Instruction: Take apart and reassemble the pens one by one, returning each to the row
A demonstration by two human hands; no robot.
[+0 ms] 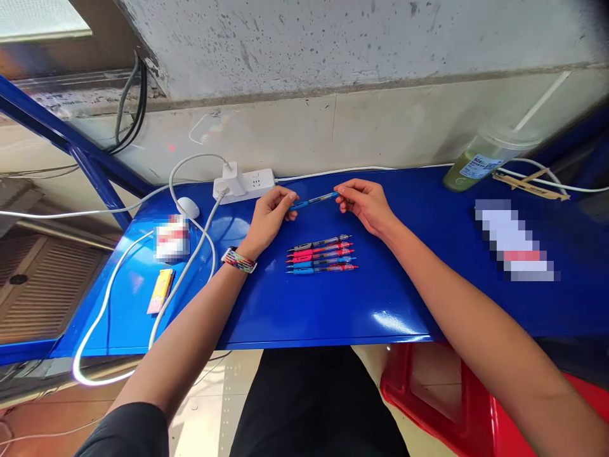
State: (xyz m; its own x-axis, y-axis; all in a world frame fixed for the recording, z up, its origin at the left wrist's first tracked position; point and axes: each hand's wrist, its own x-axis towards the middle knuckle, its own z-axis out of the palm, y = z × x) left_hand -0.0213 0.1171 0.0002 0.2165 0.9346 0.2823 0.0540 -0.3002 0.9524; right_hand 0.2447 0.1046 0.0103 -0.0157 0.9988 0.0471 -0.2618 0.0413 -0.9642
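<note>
Left of the left hand lie a yellow box (160,291), its print too small to read, and a pack (167,244) blurred out by pixelation; a white power strip (257,183) sits just beyond. The left hand (272,212) pinches one end of a blue pen (314,201), level above the table; below it, between the hands, pens (322,255) lie in a row. The right hand (364,202) pinches its other end. Right of that hand, a cup (457,180) bears a label (478,166) with tiny print, near a pixelated white item (508,233).
</note>
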